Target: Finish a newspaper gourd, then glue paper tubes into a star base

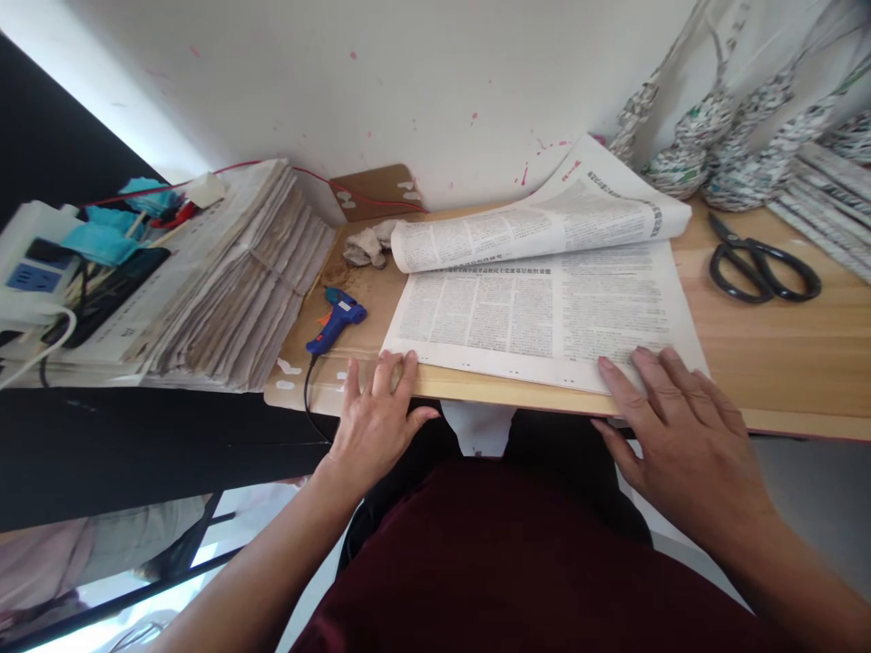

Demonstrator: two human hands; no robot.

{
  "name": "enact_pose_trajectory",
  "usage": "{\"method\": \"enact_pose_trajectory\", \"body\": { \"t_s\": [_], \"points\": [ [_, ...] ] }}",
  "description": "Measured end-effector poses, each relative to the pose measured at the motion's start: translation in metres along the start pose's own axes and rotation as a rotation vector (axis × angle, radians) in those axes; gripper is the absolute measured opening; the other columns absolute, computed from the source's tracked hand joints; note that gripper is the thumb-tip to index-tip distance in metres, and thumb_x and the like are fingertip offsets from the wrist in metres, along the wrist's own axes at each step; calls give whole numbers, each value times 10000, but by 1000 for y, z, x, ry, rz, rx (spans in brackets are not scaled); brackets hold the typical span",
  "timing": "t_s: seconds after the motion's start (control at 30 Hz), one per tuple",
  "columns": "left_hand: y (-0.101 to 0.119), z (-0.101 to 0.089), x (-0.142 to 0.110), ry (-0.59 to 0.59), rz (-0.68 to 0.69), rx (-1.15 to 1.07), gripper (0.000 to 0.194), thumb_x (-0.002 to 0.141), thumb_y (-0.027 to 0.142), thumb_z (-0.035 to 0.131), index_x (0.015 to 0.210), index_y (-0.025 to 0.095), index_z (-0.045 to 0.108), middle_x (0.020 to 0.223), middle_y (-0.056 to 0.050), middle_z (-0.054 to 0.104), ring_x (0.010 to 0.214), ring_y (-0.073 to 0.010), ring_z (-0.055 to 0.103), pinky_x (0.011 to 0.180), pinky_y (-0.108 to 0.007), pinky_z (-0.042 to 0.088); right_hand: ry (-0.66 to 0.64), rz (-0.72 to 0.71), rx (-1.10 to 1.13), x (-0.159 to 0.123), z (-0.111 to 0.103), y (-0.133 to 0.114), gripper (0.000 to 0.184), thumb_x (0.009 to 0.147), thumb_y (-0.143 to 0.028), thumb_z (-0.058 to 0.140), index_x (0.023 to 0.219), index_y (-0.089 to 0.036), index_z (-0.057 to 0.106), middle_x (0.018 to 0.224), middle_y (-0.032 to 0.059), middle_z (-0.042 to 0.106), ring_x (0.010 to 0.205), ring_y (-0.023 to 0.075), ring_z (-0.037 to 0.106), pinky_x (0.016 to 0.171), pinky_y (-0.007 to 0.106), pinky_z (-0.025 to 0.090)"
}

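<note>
Spread on the wooden table is a newspaper [504,313], its far part curled over toward me in a loose roll. My left hand [377,404] rests with its fingers apart on the newspaper's near left corner and the table's front edge. At the near right corner, my right hand [680,435] lies with fingers spread, their tips on the paper and the thumb below the edge. Neither hand grips anything. Just left of the newspaper, a blue hot glue gun [337,319] lies on a piece of brown cardboard [289,385], its black cord hanging over the front edge.
Black-handled scissors [766,272] lie on the right of the table [762,363]. Behind them stand woven paper vases [694,141] beside rolled paper strips [830,204]. A tied newspaper stack [251,272] on the left carries a power strip [37,272]. A crumpled rag [367,245] sits near the wall.
</note>
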State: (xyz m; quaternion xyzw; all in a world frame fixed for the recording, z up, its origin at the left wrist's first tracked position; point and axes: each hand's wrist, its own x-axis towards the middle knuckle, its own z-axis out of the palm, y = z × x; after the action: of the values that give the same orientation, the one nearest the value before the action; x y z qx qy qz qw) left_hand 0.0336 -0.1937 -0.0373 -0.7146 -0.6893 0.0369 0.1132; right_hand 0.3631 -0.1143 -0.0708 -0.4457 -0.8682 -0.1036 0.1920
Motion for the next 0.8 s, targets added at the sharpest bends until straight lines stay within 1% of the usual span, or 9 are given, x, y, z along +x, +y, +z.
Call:
{"method": "enact_pose_trajectory", "body": {
  "t_s": [0.03,0.1,0.2,0.3,0.4,0.5,0.6,0.7,0.8],
  "points": [
    [1,-1,0,-9,10,15,754,945,555,472,1549,134,307,1459,-236,484,1424,-372,373,1179,-647,155,1,-2,-4,0,0,0,637,896,-353,686,1464,-153,477,1505,210,472,1416,389,403,1137,537,344],
    [3,-2,1,-18,29,30,787,903,610,503,1561,225,305,1460,-224,477,1428,-411,350,1156,-680,166,2,2,-4,0,0,0,633,897,-353,685,1462,-155,479,1503,208,475,1417,386,402,1139,534,342],
    [7,-5,4,-21,43,23,895,776,745,541,1550,358,312,1438,-207,484,1405,-481,348,1113,-721,202,3,14,12,0,0,-1,633,893,-356,690,1457,-158,484,1503,204,477,1420,386,398,1144,538,335],
    [11,-7,7,-32,48,20,1006,669,811,574,1546,402,300,1397,-195,511,1385,-504,358,1104,-737,197,6,11,14,0,0,-1,637,888,-344,697,1459,-161,480,1502,205,477,1418,390,400,1139,545,340],
    [14,-9,7,-44,41,29,1042,639,790,635,1547,426,276,1389,-178,521,1393,-493,350,1114,-734,191,14,-2,5,0,0,-1,647,886,-333,699,1467,-167,468,1504,206,475,1414,393,404,1132,547,350],
    [16,-9,6,-36,9,22,983,702,741,636,1553,413,269,1433,-185,491,1408,-465,353,1129,-704,212,9,3,5,0,0,-1,659,884,-332,699,1476,-172,456,1508,203,470,1414,393,406,1135,544,347],
    [18,-7,4,-33,-17,-4,925,763,711,609,1558,363,289,1521,-183,425,1428,-456,333,1146,-681,212,6,-8,0,0,0,0,676,884,-329,699,1489,-177,439,1510,202,467,1413,396,405,1133,546,347],
    [15,-4,3,-40,-26,-39,895,813,670,600,1566,305,285,1577,-137,386,1448,-442,307,1176,-668,162,7,-16,-13,-1,2,2,691,885,-322,696,1504,-184,421,1518,198,458,1411,399,408,1130,547,350],
    [10,-2,3,-33,-38,-55,852,875,622,563,1577,252,252,1580,-118,387,1451,-399,327,1200,-643,120,11,-21,-24,-3,4,4,714,882,-309,699,1521,-191,402,1526,193,450,1411,406,404,1126,551,355]
  ]
}}
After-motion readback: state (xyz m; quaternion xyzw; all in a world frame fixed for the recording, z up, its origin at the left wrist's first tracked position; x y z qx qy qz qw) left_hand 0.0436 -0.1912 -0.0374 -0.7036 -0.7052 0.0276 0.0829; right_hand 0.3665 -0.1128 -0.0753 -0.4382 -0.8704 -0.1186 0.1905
